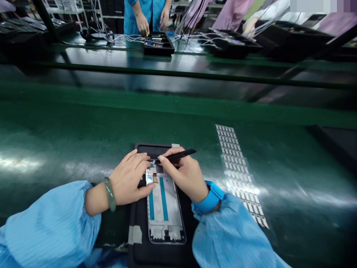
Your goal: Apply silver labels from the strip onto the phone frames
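A phone mid-frame (pixel 173 201) with blue strips and a small orange flex cable (pixel 155 178) lies in a black tray (pixel 136 208). My left hand (pixel 129 178) rests over its upper left edge, fingers stretched towards the top and thumb apart on the frame. Held like a pen in my right hand (pixel 184 173) are black tweezers (pixel 181 153), their tip pointing left at the frame's top end, close to my left fingertips. My fingers partly hide that top end, so I cannot make out what the tip touches.
On the green bench (pixel 83 126), a sheet of small white stickers (pixel 237 163) lies right of the tray. A dark flat object (pixel 340 145) sits at far right. Across a raised bar, a co-worker's hands (pixel 142 24) are over a black box (pixel 158 44) among cables.
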{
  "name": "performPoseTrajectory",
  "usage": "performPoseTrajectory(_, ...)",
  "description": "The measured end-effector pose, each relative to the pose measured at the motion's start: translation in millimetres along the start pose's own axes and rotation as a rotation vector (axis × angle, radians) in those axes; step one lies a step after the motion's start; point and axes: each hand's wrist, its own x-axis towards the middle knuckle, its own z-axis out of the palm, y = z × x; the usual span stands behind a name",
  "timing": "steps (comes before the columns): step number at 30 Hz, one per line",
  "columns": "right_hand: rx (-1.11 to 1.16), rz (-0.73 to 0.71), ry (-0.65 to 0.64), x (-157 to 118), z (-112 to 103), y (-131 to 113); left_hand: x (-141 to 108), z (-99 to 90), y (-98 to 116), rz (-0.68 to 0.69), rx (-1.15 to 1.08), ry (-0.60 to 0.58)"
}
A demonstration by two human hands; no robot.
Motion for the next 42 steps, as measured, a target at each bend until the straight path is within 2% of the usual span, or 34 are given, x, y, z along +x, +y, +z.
performPoseTrajectory(5, -0.045, -0.022, -0.006, -0.3, -0.4, 0.7, -0.2, 0.0, -1.0, 0.001, -0.007, 0.0)
performPoseTrajectory(11, 0.063, 0.073, -0.014, -0.1, -0.9, 2.9, 0.4, -0.2, -0.9, -0.01, -0.016, 0.001)
performPoseTrajectory(16, -0.008, 0.027, -0.02, 0.3, -0.2, 3.5, 0.3, -0.2, -1.9, -0.004, 0.001, 0.001)
performPoseTrajectory(22, 0.053, 0.068, -0.001, 1.1, 0.1, 3.2, 1.2, -4.4, 0.7, 0.015, 0.069, -0.066)
performPoseTrajectory(25, 0.012, 0.046, -0.01, 1.0, 0.5, 3.0, 1.7, -5.8, 3.2, 0.005, 0.093, -0.078)
performPoseTrajectory(28, -0.001, 0.066, -0.002, 0.7, 0.8, 3.2, 1.2, -5.1, 3.8, -0.004, 0.075, -0.068)
performPoseTrajectory(32, 0.104, 0.136, 0.006, 0.5, 1.1, 3.9, -0.7, -2.1, 2.4, -0.016, 0.031, -0.024)
performPoseTrajectory(37, 0.095, 0.115, -0.053, 0.9, 0.8, 2.4, -2.1, 0.1, 1.1, -0.011, 0.02, -0.006)
performPoseTrajectory(42, 0.129, 0.136, -0.057, 1.5, 0.0, 2.1, -2.1, -0.1, 1.4, -0.007, 0.019, 0.01)
